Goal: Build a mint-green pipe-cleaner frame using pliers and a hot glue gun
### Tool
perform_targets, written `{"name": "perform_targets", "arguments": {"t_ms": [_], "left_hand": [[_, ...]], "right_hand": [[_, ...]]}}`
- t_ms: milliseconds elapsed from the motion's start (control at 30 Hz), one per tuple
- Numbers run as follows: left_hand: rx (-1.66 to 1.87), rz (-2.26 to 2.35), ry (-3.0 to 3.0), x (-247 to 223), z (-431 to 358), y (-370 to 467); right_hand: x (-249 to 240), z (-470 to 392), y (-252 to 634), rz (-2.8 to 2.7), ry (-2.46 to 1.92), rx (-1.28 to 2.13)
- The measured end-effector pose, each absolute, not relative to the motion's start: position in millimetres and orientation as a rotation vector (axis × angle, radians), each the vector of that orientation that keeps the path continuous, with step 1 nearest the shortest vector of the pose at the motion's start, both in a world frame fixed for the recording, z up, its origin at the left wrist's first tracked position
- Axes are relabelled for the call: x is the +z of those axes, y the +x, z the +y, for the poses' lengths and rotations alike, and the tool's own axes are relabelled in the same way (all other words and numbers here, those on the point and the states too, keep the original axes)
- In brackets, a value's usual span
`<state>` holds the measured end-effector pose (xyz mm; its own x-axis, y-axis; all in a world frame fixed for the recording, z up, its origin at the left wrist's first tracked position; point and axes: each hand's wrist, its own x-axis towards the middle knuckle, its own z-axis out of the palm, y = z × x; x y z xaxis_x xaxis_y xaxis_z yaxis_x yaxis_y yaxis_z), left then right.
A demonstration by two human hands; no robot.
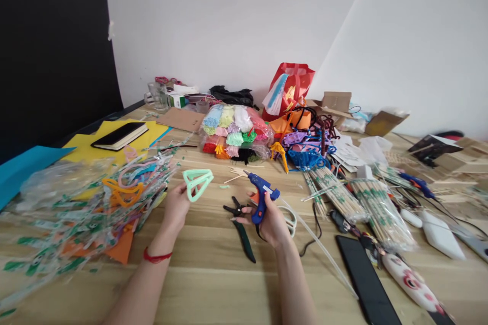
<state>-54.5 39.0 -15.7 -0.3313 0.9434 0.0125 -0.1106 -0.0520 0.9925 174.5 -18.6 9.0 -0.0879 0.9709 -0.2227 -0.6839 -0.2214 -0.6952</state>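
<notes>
My left hand point(178, 204), a red string on its wrist, pinches a mint-green frame bent from fuzzy pipe cleaner point(197, 183) by its left side. In my right hand point(272, 221) is a blue hot glue gun point(261, 193), its nozzle pointing up and left, toward the back of the table. A long clear glue stick point(324, 254) runs from behind the gun down to the right. Under and left of the gun lie dark-handled pliers point(244, 238) on the wood. Beyond the nozzle are a few short wooden sticks point(237, 173). The gun's tip and the green frame are apart.
Wrappers and bent pipe cleaners point(122, 193) heap up at left, near a black notebook point(120, 136). Bagged pipe cleaners point(234, 132) and a red bag point(292, 86) stand behind. Bundled wooden sticks point(381, 208), a phone point(364, 279) and another blue glue gun point(417, 184) lie right.
</notes>
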Motion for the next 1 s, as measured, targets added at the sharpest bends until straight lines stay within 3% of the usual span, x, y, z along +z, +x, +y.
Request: {"name": "perform_targets", "arguments": {"t_ms": [467, 600, 833, 1000], "left_hand": [[1.458, 1.239, 0.874, -26, 42, -45], [1.419, 1.220, 0.862, -26, 40, -40], [1.319, 1.126, 0.859, -24, 35, -35], [1.285, 1.088, 0.948, -15, 27, -24]], "right_hand": [[-7, -11, 178, -0.654, -0.981, 1.432], [-18, -8, 178, -0.802, -1.316, 1.118], [-24, -10, 184, -1.386, -1.897, 0.210], [-29, -12, 188, -1.473, -2.102, -0.122]]}}
